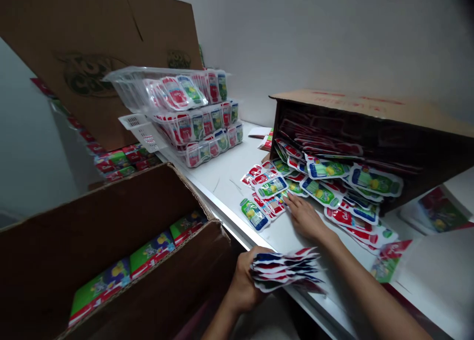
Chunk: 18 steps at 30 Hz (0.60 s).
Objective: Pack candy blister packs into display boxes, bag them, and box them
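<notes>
My left hand (246, 280) is closed around a stack of bottle-shaped packets (287, 271), seen edge-on near the table's front edge. Farther right, my right hand (301, 214) reaches onto the loose pile, its fingertips touching a packet beside the green and blue packet (272, 187). Red and green packets spill onto the white table from an open cardboard box (370, 107) lying on its side. Another green and blue packet (255, 214) lies at the pile's left edge. Whether my right fingers pinch a packet is hard to make out.
Clear plastic trays (129, 85) filled with packets are stacked at the back left. An open cardboard box (148, 276) at the lower left holds green and red boxes (150, 253). A large carton (92, 43) stands behind. Printed bags (392, 258) lie at the right.
</notes>
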### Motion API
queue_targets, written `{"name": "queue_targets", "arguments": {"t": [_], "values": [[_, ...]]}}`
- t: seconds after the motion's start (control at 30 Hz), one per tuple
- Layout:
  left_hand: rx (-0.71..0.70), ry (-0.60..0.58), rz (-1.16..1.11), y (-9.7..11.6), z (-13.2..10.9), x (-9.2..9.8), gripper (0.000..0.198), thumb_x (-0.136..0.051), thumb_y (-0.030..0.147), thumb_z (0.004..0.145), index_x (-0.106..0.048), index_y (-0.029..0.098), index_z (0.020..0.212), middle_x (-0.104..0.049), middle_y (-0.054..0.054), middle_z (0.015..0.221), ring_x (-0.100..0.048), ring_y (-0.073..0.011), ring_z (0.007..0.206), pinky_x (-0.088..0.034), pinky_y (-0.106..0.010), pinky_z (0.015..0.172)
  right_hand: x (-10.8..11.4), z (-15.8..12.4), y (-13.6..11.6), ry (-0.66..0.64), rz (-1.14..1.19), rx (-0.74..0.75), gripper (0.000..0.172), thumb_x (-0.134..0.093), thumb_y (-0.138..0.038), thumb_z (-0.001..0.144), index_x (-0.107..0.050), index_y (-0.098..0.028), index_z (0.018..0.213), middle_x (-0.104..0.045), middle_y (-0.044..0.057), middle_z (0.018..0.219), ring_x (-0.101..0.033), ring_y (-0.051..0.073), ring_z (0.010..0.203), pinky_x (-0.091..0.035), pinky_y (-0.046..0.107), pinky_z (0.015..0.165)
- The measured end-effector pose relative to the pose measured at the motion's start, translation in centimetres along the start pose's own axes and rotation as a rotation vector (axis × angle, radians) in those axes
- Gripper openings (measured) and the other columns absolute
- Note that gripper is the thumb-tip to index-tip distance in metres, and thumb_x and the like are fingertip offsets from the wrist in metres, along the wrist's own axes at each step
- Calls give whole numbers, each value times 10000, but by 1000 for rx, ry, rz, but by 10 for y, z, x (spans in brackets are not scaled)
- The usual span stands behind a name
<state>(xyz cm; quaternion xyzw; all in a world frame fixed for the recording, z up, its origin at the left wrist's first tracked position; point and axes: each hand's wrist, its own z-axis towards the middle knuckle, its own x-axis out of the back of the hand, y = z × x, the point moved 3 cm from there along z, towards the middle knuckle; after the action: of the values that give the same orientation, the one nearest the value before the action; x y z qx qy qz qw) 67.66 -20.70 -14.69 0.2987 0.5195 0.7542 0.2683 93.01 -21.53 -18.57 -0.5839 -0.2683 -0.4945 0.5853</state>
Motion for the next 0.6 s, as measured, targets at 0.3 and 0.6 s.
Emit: {"name": "queue_targets", "arguments": {"t": [0.3,0.6], "values": [[21,-64,22,-14,4,-8,323,-797,245,653,-676,137,933,-710,-84,843,-667,-204,741,-519,-273,680,-5,-10,-13,111,-409,230,266,-420,-124,933,-674,-154,1008,-662,126,1169,-529,278,1143,-376,419,942],[-214,-85,187,-8,15,-9,260,-769,254,688,-646,177,904,-442,-149,1405,-281,-334,1388,-298,-489,1112,16,-41,-3,148,-334,179,314,-359,-308,985,-628,-145,982,-667,135,964,-602,240,916,-487,351,764]]}}
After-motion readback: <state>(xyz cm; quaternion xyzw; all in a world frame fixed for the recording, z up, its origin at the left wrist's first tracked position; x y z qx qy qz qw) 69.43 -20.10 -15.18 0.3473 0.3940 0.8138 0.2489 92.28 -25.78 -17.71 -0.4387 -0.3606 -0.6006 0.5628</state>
